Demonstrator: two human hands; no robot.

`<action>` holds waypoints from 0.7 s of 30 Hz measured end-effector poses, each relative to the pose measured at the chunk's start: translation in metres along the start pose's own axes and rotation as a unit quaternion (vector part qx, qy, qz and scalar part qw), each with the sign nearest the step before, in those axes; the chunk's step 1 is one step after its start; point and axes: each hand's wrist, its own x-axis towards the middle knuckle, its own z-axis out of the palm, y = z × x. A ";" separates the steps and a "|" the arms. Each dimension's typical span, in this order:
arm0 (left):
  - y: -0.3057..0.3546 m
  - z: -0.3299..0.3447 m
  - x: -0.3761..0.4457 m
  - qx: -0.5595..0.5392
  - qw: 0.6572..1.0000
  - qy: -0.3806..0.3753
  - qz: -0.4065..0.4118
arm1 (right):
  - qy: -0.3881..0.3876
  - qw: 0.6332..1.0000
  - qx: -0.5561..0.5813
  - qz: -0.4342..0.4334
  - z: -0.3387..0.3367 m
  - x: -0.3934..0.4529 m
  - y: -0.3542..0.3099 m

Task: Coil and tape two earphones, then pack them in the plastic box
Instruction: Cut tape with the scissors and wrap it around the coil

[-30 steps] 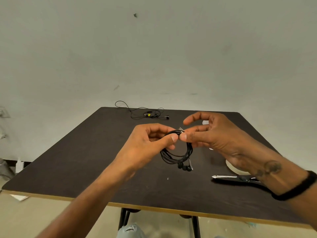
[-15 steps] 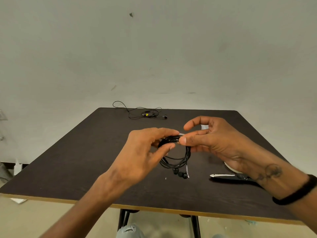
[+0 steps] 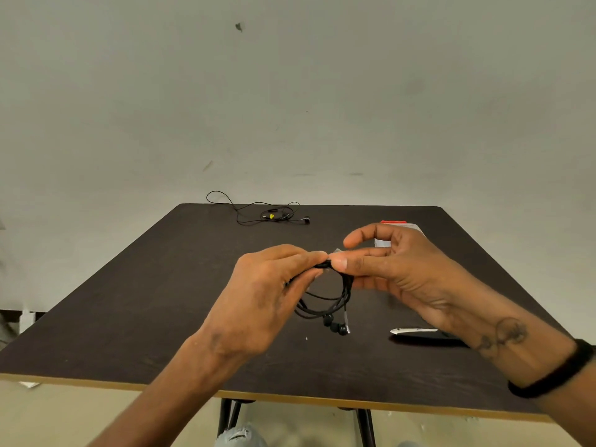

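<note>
Pinching the coiled earphone (image 3: pixel 325 304) at its top between my left hand (image 3: pixel 267 295) and right hand (image 3: pixel 396 272), I could let the loops spring apart if the small tape (image 3: pixel 337 251) slips.

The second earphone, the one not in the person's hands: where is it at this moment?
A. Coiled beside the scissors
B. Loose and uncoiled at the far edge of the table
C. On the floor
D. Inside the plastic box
B: the second earphone lies spread out, uncoiled, at the far edge of the table, away from both hands.
</note>
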 end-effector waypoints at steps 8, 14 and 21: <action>0.003 0.006 0.001 0.010 0.999 -0.020 -0.037 | 0.092 0.979 -0.116 -0.143 0.006 -0.004 0.015; 0.015 0.009 0.005 -0.018 0.993 0.000 -0.115 | 0.187 0.840 -0.336 -0.382 0.010 -0.009 0.036; 0.031 0.009 0.007 -0.077 0.976 0.039 -0.202 | 0.239 0.702 -0.402 -0.537 0.009 -0.004 0.064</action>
